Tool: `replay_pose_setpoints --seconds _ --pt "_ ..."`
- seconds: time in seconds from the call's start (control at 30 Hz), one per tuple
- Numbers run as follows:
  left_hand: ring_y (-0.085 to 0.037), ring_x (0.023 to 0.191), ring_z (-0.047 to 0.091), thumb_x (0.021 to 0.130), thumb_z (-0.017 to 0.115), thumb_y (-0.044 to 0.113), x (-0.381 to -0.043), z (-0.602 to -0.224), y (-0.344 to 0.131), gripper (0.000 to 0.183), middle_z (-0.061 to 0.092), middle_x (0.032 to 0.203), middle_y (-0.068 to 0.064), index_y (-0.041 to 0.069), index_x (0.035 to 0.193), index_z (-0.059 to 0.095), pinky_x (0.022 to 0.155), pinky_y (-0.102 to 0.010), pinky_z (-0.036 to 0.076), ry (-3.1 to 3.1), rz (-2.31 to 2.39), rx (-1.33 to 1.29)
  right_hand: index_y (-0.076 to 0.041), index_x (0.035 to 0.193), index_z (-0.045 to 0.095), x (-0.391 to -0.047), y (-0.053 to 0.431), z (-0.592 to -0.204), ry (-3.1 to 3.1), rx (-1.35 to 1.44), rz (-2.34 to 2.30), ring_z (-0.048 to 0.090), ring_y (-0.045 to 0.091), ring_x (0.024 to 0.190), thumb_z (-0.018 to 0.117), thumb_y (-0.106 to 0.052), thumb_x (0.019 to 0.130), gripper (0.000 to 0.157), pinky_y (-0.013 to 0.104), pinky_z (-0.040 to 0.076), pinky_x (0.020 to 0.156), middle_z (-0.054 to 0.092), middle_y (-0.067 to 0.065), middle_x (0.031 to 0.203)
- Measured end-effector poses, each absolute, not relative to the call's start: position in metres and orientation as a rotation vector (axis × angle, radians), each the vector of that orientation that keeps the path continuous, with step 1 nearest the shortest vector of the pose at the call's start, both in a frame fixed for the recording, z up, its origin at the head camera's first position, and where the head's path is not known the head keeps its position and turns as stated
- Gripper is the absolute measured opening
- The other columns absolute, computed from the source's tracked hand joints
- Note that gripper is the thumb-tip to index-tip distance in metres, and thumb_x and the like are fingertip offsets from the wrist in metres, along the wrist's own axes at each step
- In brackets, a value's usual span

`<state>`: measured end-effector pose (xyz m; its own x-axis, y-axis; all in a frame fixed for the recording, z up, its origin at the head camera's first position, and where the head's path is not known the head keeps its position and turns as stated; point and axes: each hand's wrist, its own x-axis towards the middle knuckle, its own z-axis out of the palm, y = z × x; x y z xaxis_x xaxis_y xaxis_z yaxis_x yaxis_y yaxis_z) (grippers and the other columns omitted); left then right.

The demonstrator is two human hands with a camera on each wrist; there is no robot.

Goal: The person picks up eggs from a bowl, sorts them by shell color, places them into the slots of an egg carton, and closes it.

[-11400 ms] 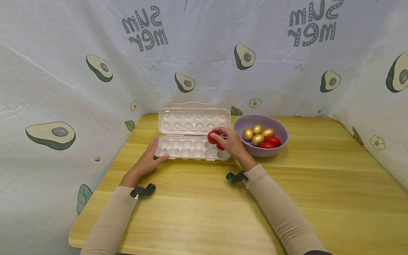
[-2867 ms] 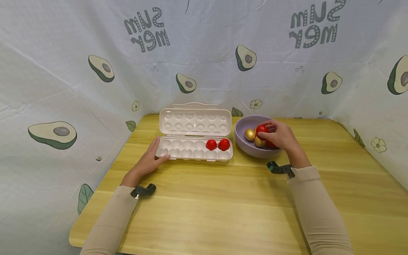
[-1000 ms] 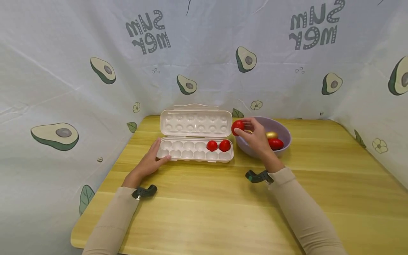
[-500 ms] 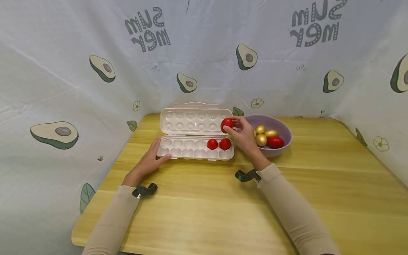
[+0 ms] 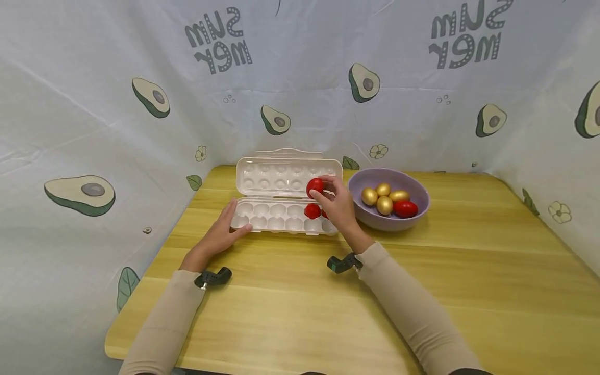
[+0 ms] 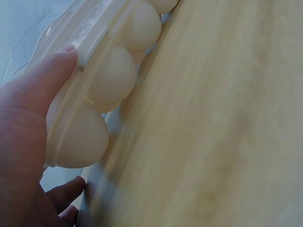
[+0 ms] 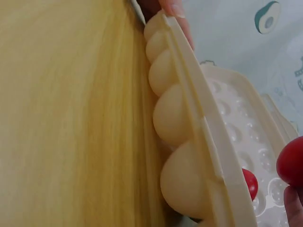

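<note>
A cream plastic egg box (image 5: pixel 276 224) lies with its lid (image 5: pixel 286 165) tipped back. My left hand (image 5: pixel 216 237) holds the box's left end, thumb on the front rim and fingers along the side. My right hand (image 5: pixel 339 208) pinches a red egg (image 5: pixel 314 188) between thumb and fingers, above the back row of cups. Beneath it, one red egg (image 5: pixel 312 211) sits in the back row. Another red egg (image 5: pixel 324 214) to its right is mostly hidden by my right hand. In the right wrist view the held red egg (image 7: pixel 291 162) shows at the right edge.
A purple bowl (image 5: pixel 391 224) stands right of the box, holding several gold eggs (image 5: pixel 384 205) and one red egg (image 5: pixel 405 209). Box and bowl rest near the back of the wooden table (image 5: pixel 281 307). A printed curtain (image 5: pixel 309 62) hangs behind.
Two red eggs came to sit in the back row. My right hand then lifted another red egg from the bowl and carried it left over the box. My left hand stayed at the box's end.
</note>
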<state>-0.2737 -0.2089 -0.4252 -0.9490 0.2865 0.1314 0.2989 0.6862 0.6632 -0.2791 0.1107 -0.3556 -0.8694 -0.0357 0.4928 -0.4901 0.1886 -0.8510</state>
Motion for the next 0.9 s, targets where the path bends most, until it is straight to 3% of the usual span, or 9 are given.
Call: replay_pose_setpoints --seconds 0.2,0.47,0.9 --pt "-0.029 0.147 0.003 0.093 0.057 0.05 -0.274 -0.424 -0.209 0.094 -0.003 0.162 -0.008 0.007 0.155 0.002 0.117 -0.051 0.01 -2.871 -1.134 -0.503 0.011 0.125 0.051 -0.28 0.101 -0.36 -2.119 0.496 1.775 0.058 0.04 0.111 0.07 0.0 0.086 0.044 0.046 0.047 0.096 0.06 0.028 0.12" --pt "-0.03 0.147 0.003 0.092 0.057 0.052 -0.273 -0.425 -0.209 0.095 -0.003 0.162 -0.008 0.009 0.156 0.001 0.116 -0.052 0.01 -2.876 -1.122 -0.496 -0.003 0.123 0.059 -0.302 0.096 -0.393 -2.118 0.485 1.688 0.064 0.027 0.105 0.076 -0.015 0.085 0.044 0.039 0.052 0.09 0.065 0.015 0.116" --pt "-0.031 0.147 0.005 0.093 0.058 0.051 -0.272 -0.424 -0.208 0.094 -0.001 0.162 -0.009 0.007 0.156 0.003 0.116 -0.052 0.011 -2.873 -1.111 -0.497 -0.006 0.12 0.061 -0.301 0.091 -0.404 -2.21 0.606 1.422 0.064 0.018 0.104 0.077 -0.014 0.083 0.041 0.036 0.054 0.087 0.067 0.009 0.114"
